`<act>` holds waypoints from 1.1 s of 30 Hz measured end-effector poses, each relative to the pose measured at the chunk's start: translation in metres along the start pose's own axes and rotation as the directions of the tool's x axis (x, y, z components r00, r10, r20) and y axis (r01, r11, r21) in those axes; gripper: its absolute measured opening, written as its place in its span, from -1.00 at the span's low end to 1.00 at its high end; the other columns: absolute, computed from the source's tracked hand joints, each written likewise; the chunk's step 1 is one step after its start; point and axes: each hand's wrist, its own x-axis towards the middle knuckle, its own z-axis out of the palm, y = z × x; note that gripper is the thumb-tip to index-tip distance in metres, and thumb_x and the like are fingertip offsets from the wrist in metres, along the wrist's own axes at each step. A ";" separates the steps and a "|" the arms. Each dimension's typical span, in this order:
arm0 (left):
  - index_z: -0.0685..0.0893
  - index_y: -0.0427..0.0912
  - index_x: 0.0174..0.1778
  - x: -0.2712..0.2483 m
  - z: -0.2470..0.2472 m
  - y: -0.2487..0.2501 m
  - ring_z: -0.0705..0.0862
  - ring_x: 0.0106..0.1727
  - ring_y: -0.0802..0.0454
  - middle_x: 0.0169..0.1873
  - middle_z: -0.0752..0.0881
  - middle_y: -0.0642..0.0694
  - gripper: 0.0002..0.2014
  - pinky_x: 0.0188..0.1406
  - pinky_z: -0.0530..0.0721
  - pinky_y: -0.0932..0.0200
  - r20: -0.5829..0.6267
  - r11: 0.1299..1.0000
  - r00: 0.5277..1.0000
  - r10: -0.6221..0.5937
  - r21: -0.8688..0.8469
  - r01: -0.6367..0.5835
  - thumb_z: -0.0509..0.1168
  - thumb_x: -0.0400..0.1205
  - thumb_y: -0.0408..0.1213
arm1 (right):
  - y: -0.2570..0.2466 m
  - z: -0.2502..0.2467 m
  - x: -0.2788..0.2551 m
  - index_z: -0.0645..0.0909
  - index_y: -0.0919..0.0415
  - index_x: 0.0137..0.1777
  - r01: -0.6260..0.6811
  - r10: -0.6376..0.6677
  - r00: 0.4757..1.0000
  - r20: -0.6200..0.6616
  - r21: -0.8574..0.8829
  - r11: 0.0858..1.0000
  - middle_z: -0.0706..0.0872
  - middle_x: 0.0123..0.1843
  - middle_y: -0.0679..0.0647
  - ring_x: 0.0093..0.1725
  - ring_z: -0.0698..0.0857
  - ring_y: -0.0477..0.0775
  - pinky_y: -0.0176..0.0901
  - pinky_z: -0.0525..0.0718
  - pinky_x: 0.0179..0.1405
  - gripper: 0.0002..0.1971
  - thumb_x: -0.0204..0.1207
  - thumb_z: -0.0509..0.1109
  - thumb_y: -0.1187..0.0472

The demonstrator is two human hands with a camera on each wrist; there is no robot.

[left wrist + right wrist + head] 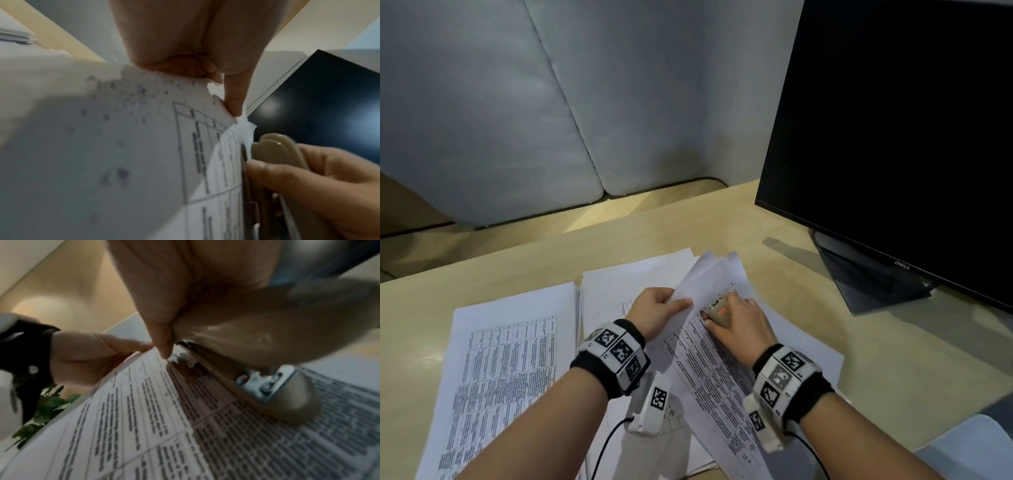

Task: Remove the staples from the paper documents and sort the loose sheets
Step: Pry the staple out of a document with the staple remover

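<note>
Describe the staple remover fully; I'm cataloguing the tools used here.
The staple remover is a small beige, glossy plastic tool with a riveted metal plate underneath. The right hand grips it, its nose pressed against the printed document's corner, beside sheets that the left hand holds folded back.

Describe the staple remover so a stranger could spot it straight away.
Start at the black monitor on the right of the desk and come down to the printed sheets spread in front of it. There the right hand grips a small beige staple remover, pressed onto the table-printed page. It is the only non-paper thing among the sheets.
</note>
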 end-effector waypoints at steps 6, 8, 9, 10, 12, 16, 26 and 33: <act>0.66 -0.14 -0.41 -0.001 0.002 -0.004 0.61 -0.47 0.00 -0.48 0.67 -0.10 -0.78 -0.35 0.54 0.21 0.028 1.000 0.999 -0.020 0.001 0.020 0.38 0.55 -0.19 | -0.002 0.004 0.006 0.47 0.22 0.14 0.008 -0.013 0.999 0.042 0.111 0.994 0.67 0.11 0.14 0.11 0.62 0.15 -0.16 0.44 -0.14 -0.62 0.49 0.43 -0.02; 0.69 -0.18 -0.36 -0.001 0.004 -0.003 0.63 -0.40 -0.05 -0.41 0.69 -0.17 -0.80 -0.28 0.55 0.13 0.032 1.000 0.999 -0.019 -0.004 0.019 0.39 0.55 -0.19 | 0.000 0.005 0.009 0.48 0.21 0.15 0.005 -0.011 0.999 0.038 0.138 0.990 0.68 0.11 0.15 0.11 0.63 0.15 -0.17 0.45 -0.12 -0.60 0.47 0.44 -0.02; 0.70 -0.18 -0.34 -0.001 0.004 -0.004 0.63 -0.39 -0.06 -0.39 0.70 -0.19 -0.81 -0.27 0.56 0.12 0.030 1.000 0.999 -0.023 -0.016 0.024 0.39 0.55 -0.20 | 0.001 0.005 0.010 0.49 0.21 0.15 0.005 -0.011 0.999 0.040 0.151 0.989 0.69 0.11 0.15 0.10 0.64 0.15 -0.17 0.47 -0.12 -0.60 0.46 0.45 -0.02; 0.70 -0.18 -0.34 -0.001 0.005 -0.004 0.64 -0.39 -0.06 -0.39 0.70 -0.18 -0.82 -0.27 0.56 0.12 0.031 0.999 0.999 -0.028 -0.028 0.028 0.40 0.54 -0.20 | 0.002 0.006 0.011 0.49 0.20 0.14 0.004 -0.011 0.999 0.044 0.161 0.987 0.69 0.11 0.15 0.09 0.64 0.14 -0.17 0.48 -0.11 -0.60 0.45 0.46 -0.03; 0.71 -0.19 -0.35 -0.001 0.006 -0.004 0.63 -0.42 -0.04 -0.43 0.70 -0.15 -0.83 -0.31 0.56 0.16 0.039 0.999 0.999 -0.028 -0.041 0.029 0.42 0.53 -0.21 | 0.004 0.006 0.011 0.49 0.18 0.12 0.004 -0.013 0.999 0.047 0.178 0.984 0.69 0.08 0.13 0.06 0.64 0.12 -0.18 0.46 -0.15 -0.61 0.44 0.46 -0.03; 0.68 -0.15 -0.43 -0.002 0.011 -0.005 0.59 -0.55 0.11 -0.57 0.67 -0.01 -0.80 -0.46 0.49 0.28 0.050 0.998 0.998 -0.040 -0.054 0.042 0.44 0.51 -0.24 | 0.004 0.006 0.013 0.43 0.09 -0.06 0.021 -0.027 0.999 0.029 0.194 0.981 0.66 -0.05 0.05 -0.05 0.61 0.09 -0.17 0.42 -0.21 -0.68 0.42 0.47 -0.05; 0.52 -0.22 -0.49 0.002 0.017 -0.001 0.41 -0.47 -0.02 -0.51 0.46 -0.21 -0.66 -0.42 0.33 0.17 0.009 0.976 0.982 -0.187 -0.112 0.187 0.49 0.37 -0.10 | -0.004 0.004 0.006 0.43 0.11 0.01 0.123 -0.127 0.990 -0.062 -0.055 0.991 0.67 0.00 0.10 0.04 0.63 0.19 -0.12 0.45 -0.18 -0.65 0.47 0.34 -0.16; 0.73 -0.35 -0.29 0.002 0.013 -0.002 0.59 -0.24 -0.09 -0.32 0.66 -0.28 -0.76 -0.17 0.50 0.08 0.098 0.950 0.955 -0.279 -0.120 0.289 0.50 0.37 -0.21 | -0.004 0.007 -0.003 0.40 0.05 -0.07 0.172 -0.179 0.980 -0.085 -0.083 0.982 0.69 -0.08 0.08 0.01 0.64 0.21 -0.07 0.51 -0.16 -0.71 0.48 0.29 -0.15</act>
